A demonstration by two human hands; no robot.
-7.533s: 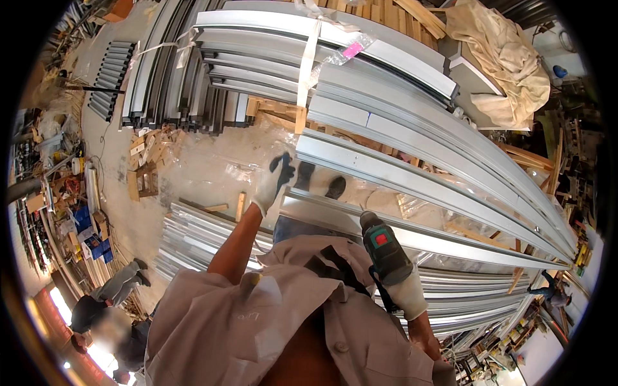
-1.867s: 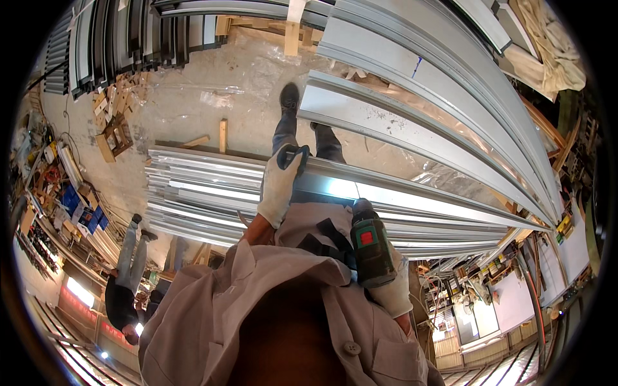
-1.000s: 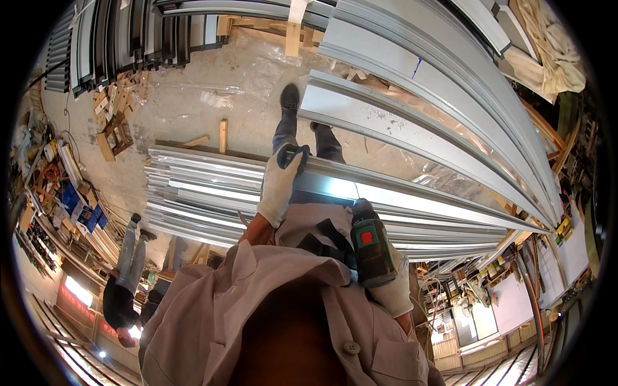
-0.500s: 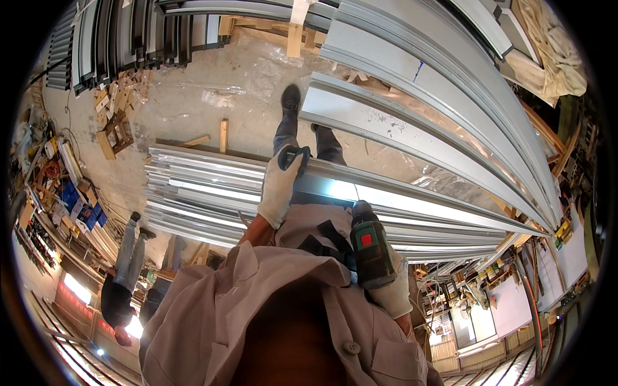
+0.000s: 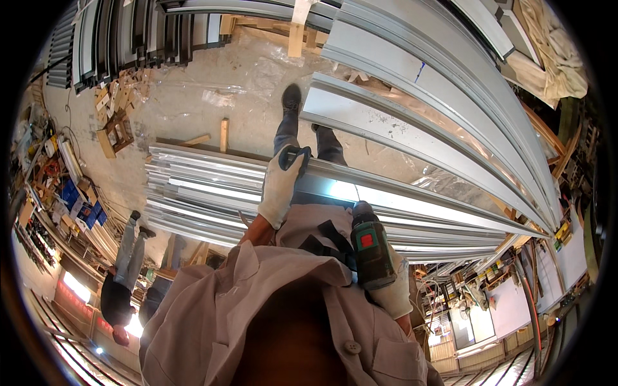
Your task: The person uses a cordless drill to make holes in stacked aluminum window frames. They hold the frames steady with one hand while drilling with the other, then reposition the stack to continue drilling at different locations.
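My left hand (image 5: 281,181), in a white work glove with dark fingertips, is closed round the far edge of a long silver metal profile (image 5: 412,186) lying across in front of me. In my right hand (image 5: 394,289), also gloved, is a dark cordless drill (image 5: 372,248) with a green and red patch. The drill body hides most of that hand's fingers. A thin bit points away from me toward the profile, and a bright patch of light falls on the metal around its tip. Whether the tip touches the metal I cannot tell.
More profiles (image 5: 187,193) lie stacked to the left under the one I hold. Long wide grey profiles (image 5: 386,122) fan out at the far right. Wood offcuts (image 5: 116,132) lie on the floor at the left. Another person (image 5: 122,276) stands at the lower left.
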